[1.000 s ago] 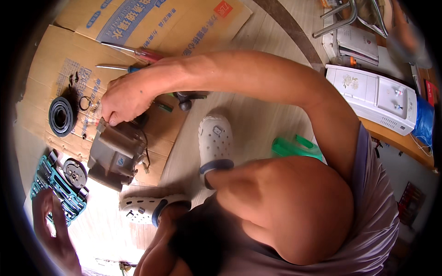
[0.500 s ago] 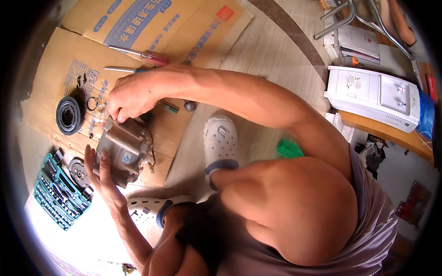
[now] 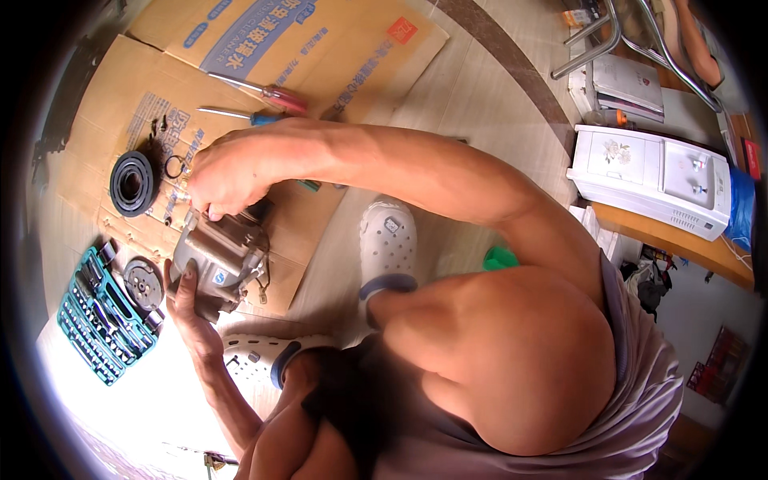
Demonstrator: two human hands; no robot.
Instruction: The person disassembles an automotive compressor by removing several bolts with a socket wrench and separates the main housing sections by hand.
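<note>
A grey-brown metal housing (image 3: pixel 214 260), with cylindrical bosses and a wire, rests on flattened cardboard (image 3: pixel 312 224). My left hand (image 3: pixel 189 308) grips its near end, thumb lying on the face and fingers round the side. At the far end my right hand (image 3: pixel 224 180) is closed, its curled fingers hiding whatever is pinched in them. A black pulley (image 3: pixel 133 183) lies left of that hand beside a small black ring (image 3: pixel 174 166) and some small dark pieces. A round metal plate (image 3: pixel 144 282) sits left of the housing. Behind my right hand lie red-handled (image 3: pixel 284 99) and blue-handled (image 3: pixel 262 118) screwdrivers.
An open teal socket case (image 3: pixel 106 320) lies at the left. My clogged feet (image 3: pixel 388 244) are on the floor, with a green plastic item (image 3: pixel 500 258) to the right. A white water dispenser (image 3: pixel 648 180), steel chair frame (image 3: pixel 612 24) and another person's limb (image 3: pixel 696 44) are at the right.
My left hand has come up from the lower left and closed on the housing's near end. My right hand stays at the far end. The view has shifted slightly.
</note>
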